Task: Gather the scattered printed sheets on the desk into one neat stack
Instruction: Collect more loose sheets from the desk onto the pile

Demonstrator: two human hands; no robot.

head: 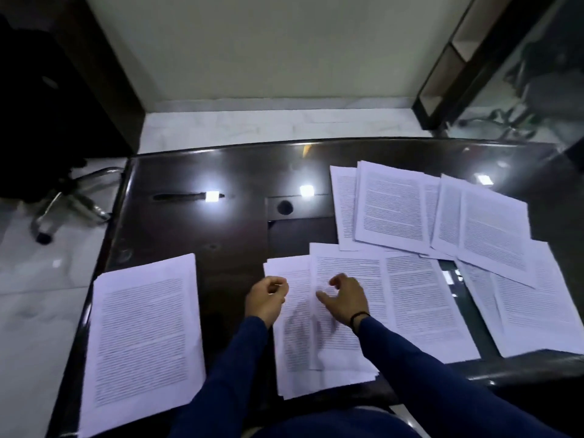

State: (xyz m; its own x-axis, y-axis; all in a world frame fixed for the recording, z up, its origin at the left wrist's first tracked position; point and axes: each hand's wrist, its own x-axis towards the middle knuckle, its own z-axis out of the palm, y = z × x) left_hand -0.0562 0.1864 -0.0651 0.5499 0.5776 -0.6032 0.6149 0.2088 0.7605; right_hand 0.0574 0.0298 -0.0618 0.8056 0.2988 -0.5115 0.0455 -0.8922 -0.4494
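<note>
Left hand [267, 295] is hovering over the left edge of the central pile of printed sheets [303, 352], fingers curled into a loose fist, gripping nothing visible. Right hand [344, 298] is hovering just beside it, thumb extended and fingers half-curled; whether it is touching paper cannot be told. 1 squared stack [145, 339] is lying at the desk's [196, 235] left. Loose overlapping sheets [442, 222] are spreading across the right half. Printed text is too blurred to read. A black pen [186, 196] is lying at the far side.
</note>
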